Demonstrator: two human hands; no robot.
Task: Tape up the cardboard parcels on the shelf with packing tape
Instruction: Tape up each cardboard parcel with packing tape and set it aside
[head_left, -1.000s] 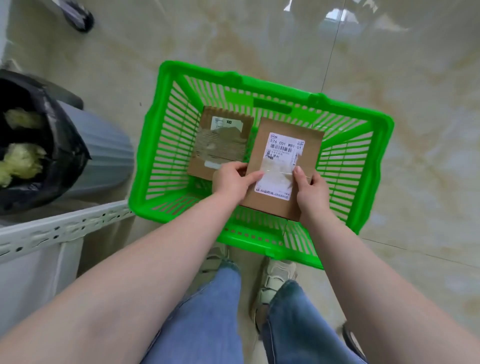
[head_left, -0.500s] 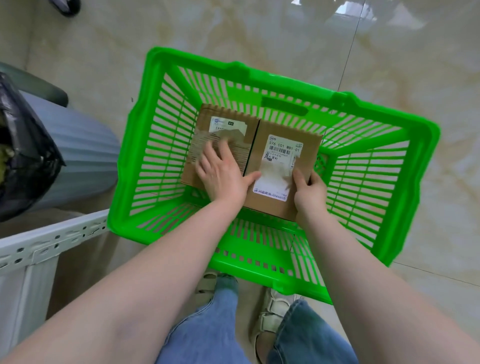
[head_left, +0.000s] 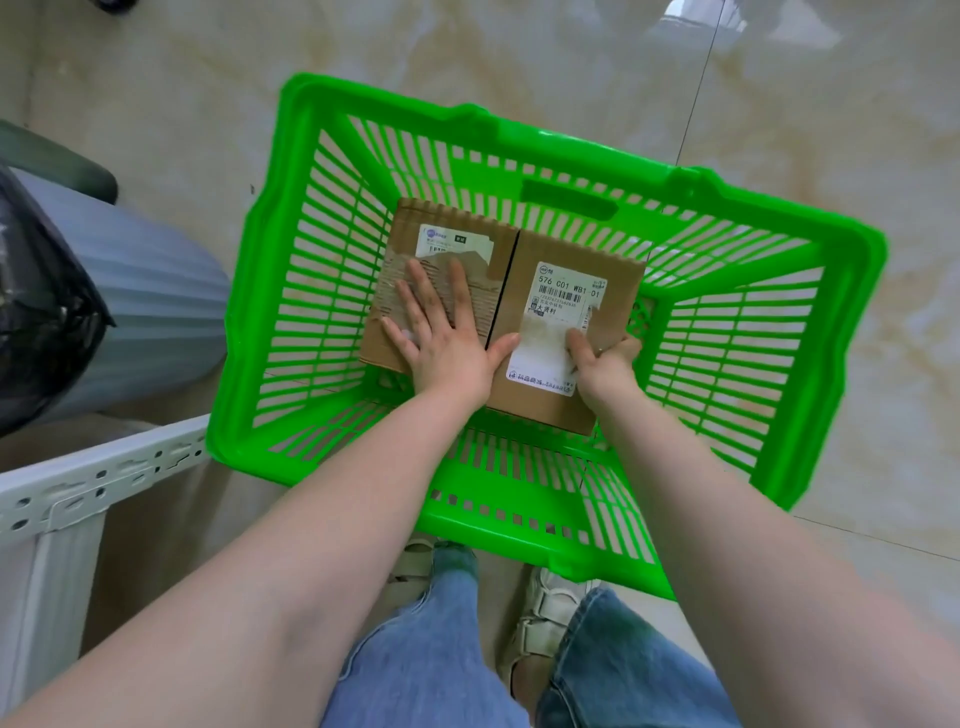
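My left hand lies flat on one parcel; my right hand grips the other parcel, which could wedge against the basket.

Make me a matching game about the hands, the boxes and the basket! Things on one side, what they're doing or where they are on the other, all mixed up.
Things:
1. left hand
2. right hand
3. green basket
4. grey bin

States or places:
A. stands on the floor outside the basket
B. lies flat with straight fingers on the left parcel
C. holds both parcels inside it
D. grips the near edge of the right parcel

Pairs: 1-B, 2-D, 3-C, 4-A
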